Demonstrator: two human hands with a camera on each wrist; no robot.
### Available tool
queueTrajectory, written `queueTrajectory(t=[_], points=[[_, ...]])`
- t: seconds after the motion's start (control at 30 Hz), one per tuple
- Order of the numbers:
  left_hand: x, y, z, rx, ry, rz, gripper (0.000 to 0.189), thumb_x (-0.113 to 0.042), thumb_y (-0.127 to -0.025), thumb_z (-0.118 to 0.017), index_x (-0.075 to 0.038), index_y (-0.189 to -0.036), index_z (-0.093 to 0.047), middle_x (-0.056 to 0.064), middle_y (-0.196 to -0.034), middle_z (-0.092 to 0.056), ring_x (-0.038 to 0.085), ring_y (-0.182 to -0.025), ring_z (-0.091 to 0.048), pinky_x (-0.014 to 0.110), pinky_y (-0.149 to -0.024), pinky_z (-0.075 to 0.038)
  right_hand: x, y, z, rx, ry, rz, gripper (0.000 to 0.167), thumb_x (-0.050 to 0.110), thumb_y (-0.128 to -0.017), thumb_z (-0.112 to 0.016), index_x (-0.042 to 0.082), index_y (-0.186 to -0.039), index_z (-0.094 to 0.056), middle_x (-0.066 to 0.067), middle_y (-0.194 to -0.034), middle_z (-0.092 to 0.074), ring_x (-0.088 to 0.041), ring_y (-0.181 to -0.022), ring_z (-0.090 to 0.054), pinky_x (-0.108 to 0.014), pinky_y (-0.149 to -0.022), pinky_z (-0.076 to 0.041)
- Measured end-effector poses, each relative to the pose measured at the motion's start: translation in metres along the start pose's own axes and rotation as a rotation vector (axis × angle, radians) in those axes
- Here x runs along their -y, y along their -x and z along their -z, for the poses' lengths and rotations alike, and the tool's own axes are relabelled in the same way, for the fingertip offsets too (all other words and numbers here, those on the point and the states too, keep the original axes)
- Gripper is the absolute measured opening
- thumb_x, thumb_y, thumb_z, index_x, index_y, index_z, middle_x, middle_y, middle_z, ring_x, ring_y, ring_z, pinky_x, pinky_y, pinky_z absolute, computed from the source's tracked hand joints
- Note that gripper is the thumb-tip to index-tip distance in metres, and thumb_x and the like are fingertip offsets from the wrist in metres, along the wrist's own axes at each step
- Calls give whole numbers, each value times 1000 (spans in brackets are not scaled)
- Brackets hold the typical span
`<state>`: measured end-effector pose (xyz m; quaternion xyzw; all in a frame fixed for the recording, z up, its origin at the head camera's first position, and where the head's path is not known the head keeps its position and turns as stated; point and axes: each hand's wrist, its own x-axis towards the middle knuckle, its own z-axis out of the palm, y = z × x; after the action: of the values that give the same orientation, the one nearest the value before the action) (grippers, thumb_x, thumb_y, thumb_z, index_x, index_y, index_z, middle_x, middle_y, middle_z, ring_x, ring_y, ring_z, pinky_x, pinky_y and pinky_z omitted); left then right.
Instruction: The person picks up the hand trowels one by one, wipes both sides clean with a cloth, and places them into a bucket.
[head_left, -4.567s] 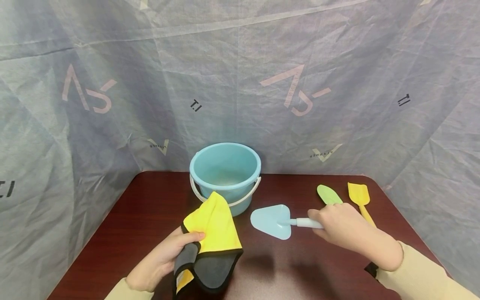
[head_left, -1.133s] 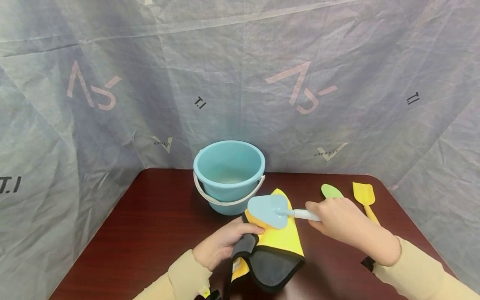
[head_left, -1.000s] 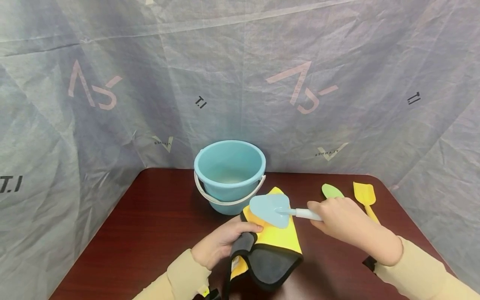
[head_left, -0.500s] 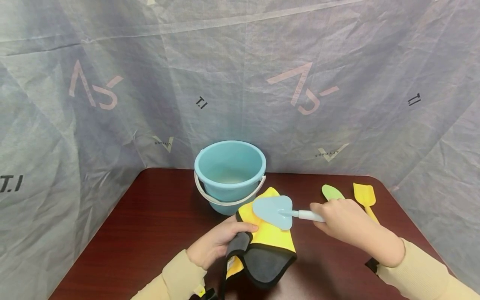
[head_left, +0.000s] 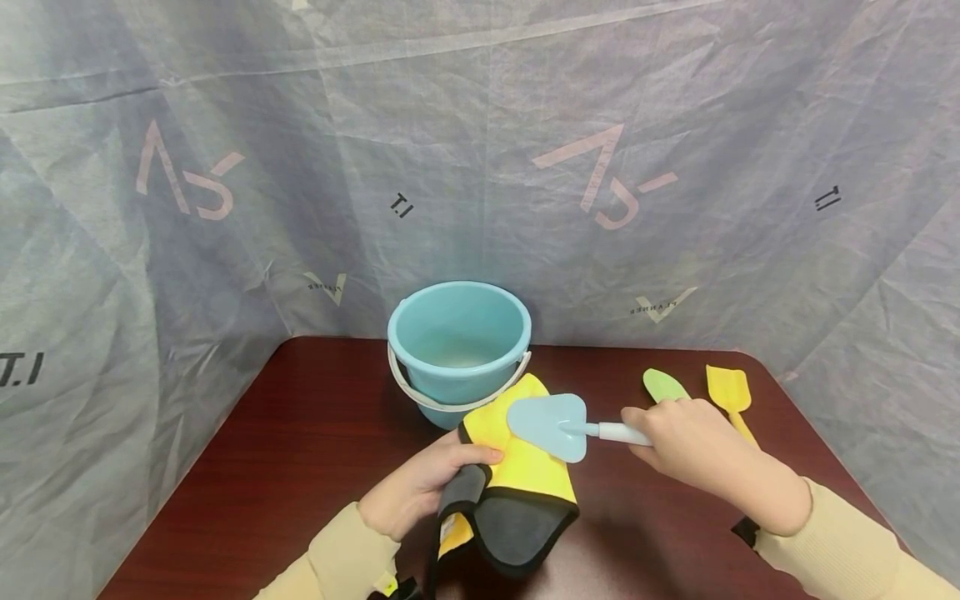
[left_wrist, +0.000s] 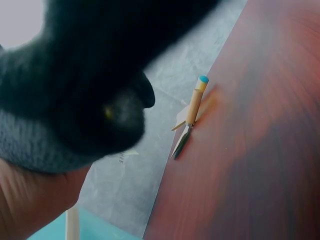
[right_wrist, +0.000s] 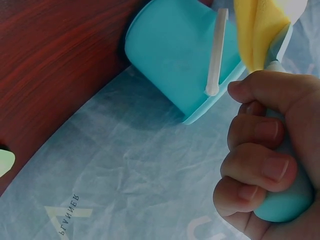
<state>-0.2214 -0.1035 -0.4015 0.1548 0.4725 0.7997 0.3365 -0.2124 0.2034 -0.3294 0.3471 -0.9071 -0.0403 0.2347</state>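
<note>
My left hand (head_left: pixel 420 483) pinches a yellow and grey cloth (head_left: pixel 536 471) with black edging, thumb on the yellow side. My right hand (head_left: pixel 686 442) grips the pale handle of a light blue hand trowel (head_left: pixel 551 423), fingers curled round it in the right wrist view. The trowel's blade lies over the yellow face of the cloth in the head view. In the right wrist view, yellow fabric (right_wrist: pixel 257 30) sits against the blade. Dark, blurred cloth (left_wrist: pixel 30 135) fills much of the left wrist view and hides most of that hand.
A light blue bucket (head_left: pixel 457 383) with a white handle stands behind the cloth on the dark red table (head_left: pixel 300 433). A green-bladed tool (head_left: pixel 663 384) and a yellow toy shovel (head_left: pixel 729 390) lie at the back right. A grey printed sheet (head_left: pixel 465 167) hangs behind.
From apart on the left, the cloth came right to behind the trowel's blade. Over the last second my left hand has drawn it slightly left, while the trowel has shifted slightly right.
</note>
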Motion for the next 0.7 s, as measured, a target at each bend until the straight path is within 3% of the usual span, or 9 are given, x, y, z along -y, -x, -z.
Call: queueTrajectory(t=[0.3, 0.7], points=[[-4, 10, 4, -25, 0, 16, 35, -5, -87, -56, -9, -121, -50, 4, -111, -61, 16, -101, -61, 29, -89, -49, -1, 2, 2, 34, -3, -15, 33, 11, -68, -70, 20, -64, -39, 11, -51, -25, -7, -46, -23, -23, -37, -21], [-9, 22, 10, -18, -7, -14, 31, -4, -89, -55, -9, -119, -50, 3, -109, -62, 15, -100, -61, 29, -88, -50, -1, 4, 2, 24, 3, -5, 34, 11, -67, -70, 20, -64, -38, 11, -51, -25, -7, -46, -23, -23, -37, -21]])
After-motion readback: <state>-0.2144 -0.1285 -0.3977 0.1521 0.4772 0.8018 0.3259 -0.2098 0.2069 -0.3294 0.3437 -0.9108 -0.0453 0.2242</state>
